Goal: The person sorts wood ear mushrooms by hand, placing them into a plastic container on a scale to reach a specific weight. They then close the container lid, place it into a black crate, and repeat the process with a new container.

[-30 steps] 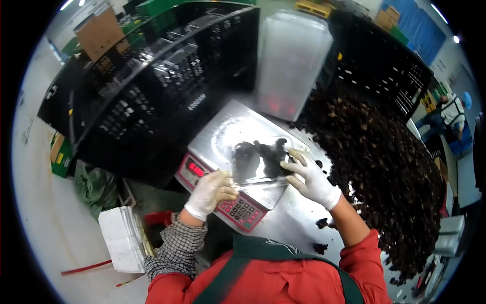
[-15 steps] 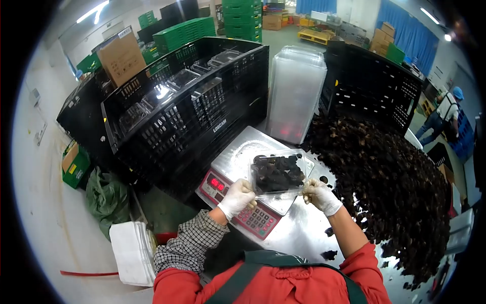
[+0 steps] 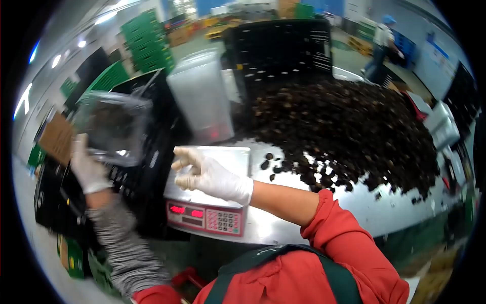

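Observation:
My left hand (image 3: 90, 164), in a white glove, grips the near left side of a clear plastic container (image 3: 115, 129) with dark contents, blurred by motion. The container hangs over the black crate (image 3: 152, 157) at the left. Over the scale's metal plate (image 3: 238, 161) is my right hand (image 3: 210, 175), gloved, fingers apart and holding nothing. The scale's red panel (image 3: 221, 221) shows lit red digits below it. Behind the scale stands a tall stack of clear containers (image 3: 200, 93).
A wide heap of dark pieces (image 3: 344, 131) covers the metal table (image 3: 283, 223) at right. Behind it rises a black crate wall (image 3: 283, 50). Green crates (image 3: 147, 43) are stacked at the back left. A person (image 3: 379, 45) in a blue cap stands far back right.
The filled container has left the scale and moved left over the crate in my left hand. My right hand has let go of it. The view has turned to the right.

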The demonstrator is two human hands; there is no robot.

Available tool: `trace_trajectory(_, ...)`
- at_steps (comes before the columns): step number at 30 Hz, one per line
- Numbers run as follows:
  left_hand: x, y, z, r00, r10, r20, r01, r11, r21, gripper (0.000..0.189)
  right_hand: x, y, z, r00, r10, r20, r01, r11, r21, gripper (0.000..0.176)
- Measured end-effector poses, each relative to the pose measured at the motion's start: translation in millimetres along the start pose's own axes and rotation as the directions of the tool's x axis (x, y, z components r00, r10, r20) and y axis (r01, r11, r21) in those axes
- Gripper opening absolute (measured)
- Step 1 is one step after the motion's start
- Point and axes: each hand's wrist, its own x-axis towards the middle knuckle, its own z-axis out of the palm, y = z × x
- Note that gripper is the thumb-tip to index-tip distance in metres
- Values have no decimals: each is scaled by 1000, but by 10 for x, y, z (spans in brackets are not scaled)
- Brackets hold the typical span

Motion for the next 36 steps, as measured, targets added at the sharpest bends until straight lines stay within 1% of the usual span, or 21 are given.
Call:
trace_trajectory(1,581,21,-363,1000,26,-14,-24,996,84,24,-102,126,-145,998,-62,-10,60,984,-167,71)
trace_trajectory(2,1191,29,-826,957,271,101,-282,805,522,24,-235,199,-325,999,0,-43,-9,976,-218,71)
trace_trajectory(3,1498,45,-952,954,273,123,-296,799,524,27,-380,280,-539,990,95,-106,-108,986,-130,67)
trace_trajectory(4,1904,-16,-1137,998,49,-30,-30,891,454,31,-556,379,-745,960,169,-222,-191,978,-81,61)
trace_trajectory(6,2377,-225,-1395,979,196,62,-168,587,792,45,-922,339,-1036,870,255,-422,-295,955,-31,50)
trace_trajectory(7,2761,-411,-1689,987,153,45,-100,370,924,55,-1130,274,-1130,818,268,-509,-333,942,-37,45)
trace_trajectory(9,2851,-787,-1590,840,-175,-514,511,574,640,62,-1550,315,-1388,722,268,-638,-370,929,-28,38)
trace_trajectory(12,3400,-1680,-2167,800,-490,-347,546,355,759,60,-2227,329,-1705,522,307,-796,-440,896,57,33)
trace_trajectory(13,3413,-1789,-2139,810,-583,-61,132,79,988,48,-2438,257,-1736,461,322,-827,-438,893,103,31)
trace_trajectory(14,3413,-1892,-2101,747,-624,230,-377,-112,919,37,-2679,334,-1811,403,287,-869,-453,887,83,30)
trace_trajectory(15,3366,-1910,-2050,518,-763,387,-783,-240,574,26,-2901,431,-1850,345,258,-903,-472,879,71,30)
trace_trajectory(16,3300,-1918,-2028,481,-779,402,-811,-221,542,26,-3129,526,-1854,268,277,-923,-486,866,119,29)
trace_trajectory(17,3153,-1902,-1933,516,-783,348,-666,-111,738,26,-3305,602,-1834,197,300,-933,-496,852,169,27)
trace_trajectory(19,2433,-1505,-1328,524,-850,60,346,277,897,27,-3599,785,-1786,128,331,-935,-590,783,196,24)
trace_trajectory(21,1996,-1132,-829,457,-888,43,454,274,848,29,-3792,1015,-1750,75,358,-931,-629,741,235,24)
trace_trajectory(23,2578,-1476,-1218,606,-791,79,-254,-98,962,40,-3947,1346,-1744,80,251,-965,-709,695,122,24)
trace_trajectory(25,2624,-1626,-911,803,-381,458,-595,-534,601,47,-4163,1792,-1782,153,13,-988,-813,571,-118,24)
trace_trajectory(26,2003,-1384,-90,773,-154,616,-599,-499,627,42,-4001,1653,-1729,227,-116,-967,-873,415,-255,20)
trace_trajectory(28,2069,-1559,575,661,-106,743,-719,197,667,38,-3750,1576,-1721,209,-183,-961,-923,289,-256,15)
trace_trajectory(31,1572,-1742,1603,424,68,903,-905,2,425,41,-3749,1614,-1650,254,-267,-930,-930,196,-310,9)
trace_trajectory(36,2425,-2648,1624,494,-420,761,-759,219,613,37,-3756,1682,-1681,307,-382,-871,-905,164,-391,10)
